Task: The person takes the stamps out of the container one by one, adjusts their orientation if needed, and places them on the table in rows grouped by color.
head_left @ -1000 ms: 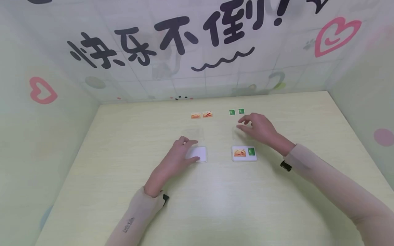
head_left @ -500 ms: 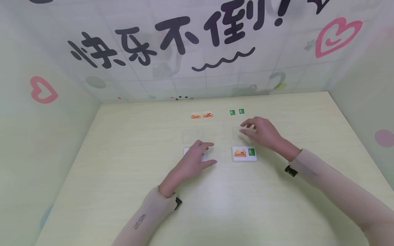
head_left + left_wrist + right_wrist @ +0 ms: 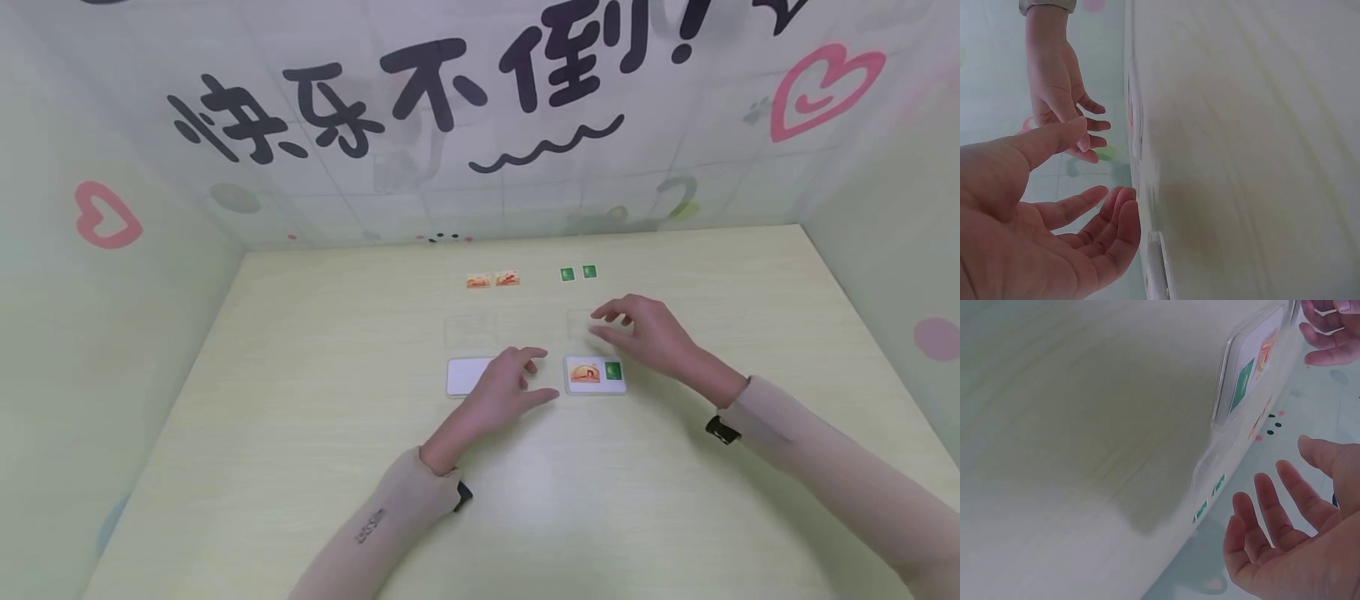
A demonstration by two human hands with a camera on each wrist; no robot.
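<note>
My left hand (image 3: pixel 508 387) hovers with parted fingers over the right end of a white card in a shallow clear case (image 3: pixel 467 377), hiding that end. Its fingertips point at a second cased card (image 3: pixel 595 390), which bears an orange stamp (image 3: pixel 584 373) and a green stamp (image 3: pixel 613 371). Above and behind this card is my right hand (image 3: pixel 647 335), fingers loosely bent and nothing between them. Its fingertips overlap a clear plastic cover (image 3: pixel 577 326) in the head view. Both hands show empty in the left wrist view, the left hand (image 3: pixel 1054 237) nearer the camera.
Another clear cover (image 3: pixel 468 332) lies behind the white card. Farther back are two orange stamps, the left stamp (image 3: pixel 478 282) and right stamp (image 3: pixel 507 278), then two small green stamps, one stamp (image 3: pixel 567 274) beside another (image 3: pixel 589 272). A printed wall (image 3: pixel 420 200) borders the table's far edge.
My left hand has moved right across the white card towards the stamped card, uncovering the white card's left part. My right hand has drifted slightly right and towards me.
</note>
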